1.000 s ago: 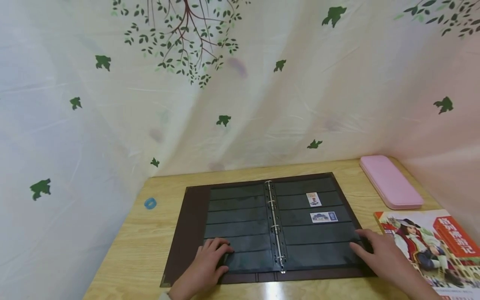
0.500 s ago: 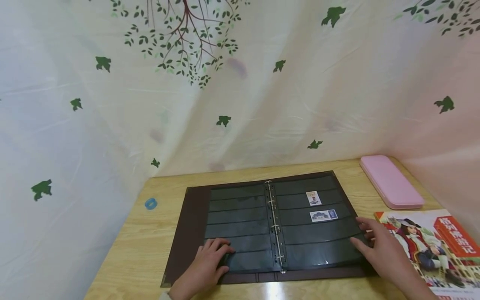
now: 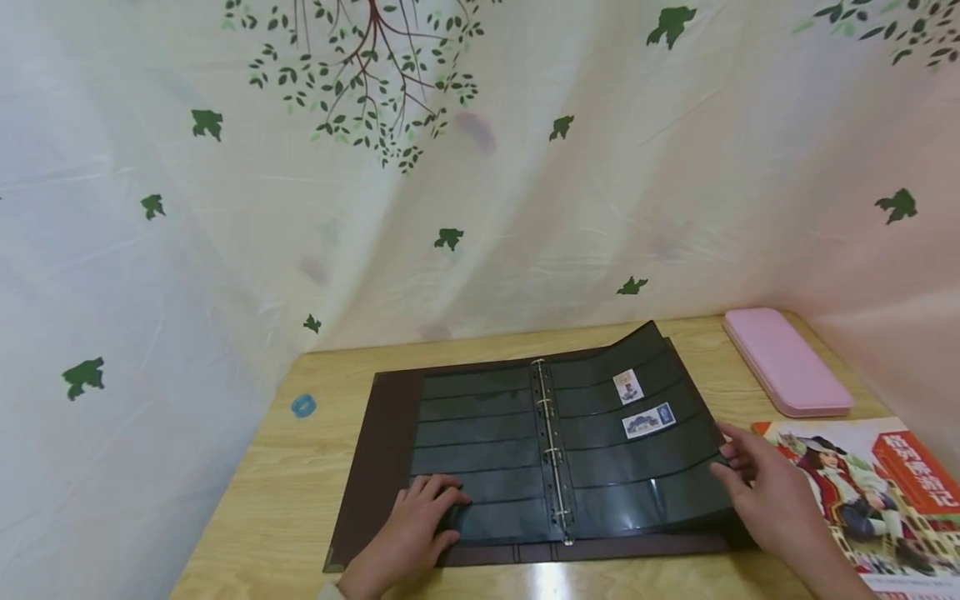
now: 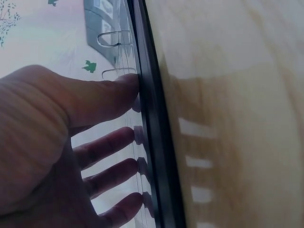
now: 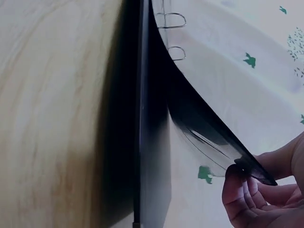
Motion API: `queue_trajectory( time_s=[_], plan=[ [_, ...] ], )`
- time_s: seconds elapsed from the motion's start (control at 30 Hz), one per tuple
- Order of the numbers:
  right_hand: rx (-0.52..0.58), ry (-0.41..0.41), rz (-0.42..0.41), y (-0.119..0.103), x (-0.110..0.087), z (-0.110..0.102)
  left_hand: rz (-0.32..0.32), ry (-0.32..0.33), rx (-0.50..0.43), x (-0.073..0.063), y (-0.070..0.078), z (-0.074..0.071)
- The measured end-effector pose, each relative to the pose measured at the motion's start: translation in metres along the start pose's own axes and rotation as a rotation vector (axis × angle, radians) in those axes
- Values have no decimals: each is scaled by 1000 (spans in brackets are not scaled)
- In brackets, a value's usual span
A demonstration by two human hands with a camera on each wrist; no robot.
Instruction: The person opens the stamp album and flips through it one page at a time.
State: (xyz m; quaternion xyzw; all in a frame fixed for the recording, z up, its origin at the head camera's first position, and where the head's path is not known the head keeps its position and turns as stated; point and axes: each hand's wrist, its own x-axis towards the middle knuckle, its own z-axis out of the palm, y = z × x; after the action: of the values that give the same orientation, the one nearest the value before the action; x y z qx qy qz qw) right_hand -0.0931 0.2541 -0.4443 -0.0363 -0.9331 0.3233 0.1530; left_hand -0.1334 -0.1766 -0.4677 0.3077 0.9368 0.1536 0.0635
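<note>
A stamp album lies spread on the table, its dark brown cover (image 3: 375,467) showing at the left. Its black pocket pages are held by metal rings (image 3: 552,456). Two stamps sit in the right page (image 3: 615,462): a small upright stamp (image 3: 628,387) and a wider bluish stamp (image 3: 648,421). My right hand (image 3: 772,492) pinches that page's outer edge between thumb and fingers; in the right wrist view the page (image 5: 209,118) curves up, apart from what lies beneath. My left hand (image 3: 408,533) rests on the left page (image 3: 480,458), fingertips touching its lower outer part.
A pink case (image 3: 787,362) lies at the back right. In front of it is a picture book (image 3: 862,500) with a red title block, close beside my right hand. A blue ring-shaped item (image 3: 303,406) lies left of the album. A printed curtain (image 3: 510,208) hangs behind the table.
My right hand has taken hold of the right page's edge and raised it, so the page now bends upward with its stamps. My left hand stays in place.
</note>
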Motion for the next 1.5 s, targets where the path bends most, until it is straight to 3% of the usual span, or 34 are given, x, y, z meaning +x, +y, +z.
queue_trajectory(
  time_s=[0.2,0.4,0.5,0.7,0.97,1.23,1.5],
  plan=[
    [-7,-1,52,-6,-4,-6,7,2,-1,0,-1,-1],
    [9,28,17,-10,-7,-10,11,5,6,0,0,-2],
    [81,3,4,-14,-8,-10,18,5,3,0,-1,-3],
    [315,-69,-104,-25,-7,-6,27,5,-15,0,-2,-3],
    [498,-182,-204,-39,-6,-1,2,-10,-12,0,-3,-2],
    [576,-186,-209,-54,0,2,-7,-17,-15,1,-3,-2],
    [638,-155,-363,-63,5,5,-7,-18,-22,0,-3,-1]
  ],
)
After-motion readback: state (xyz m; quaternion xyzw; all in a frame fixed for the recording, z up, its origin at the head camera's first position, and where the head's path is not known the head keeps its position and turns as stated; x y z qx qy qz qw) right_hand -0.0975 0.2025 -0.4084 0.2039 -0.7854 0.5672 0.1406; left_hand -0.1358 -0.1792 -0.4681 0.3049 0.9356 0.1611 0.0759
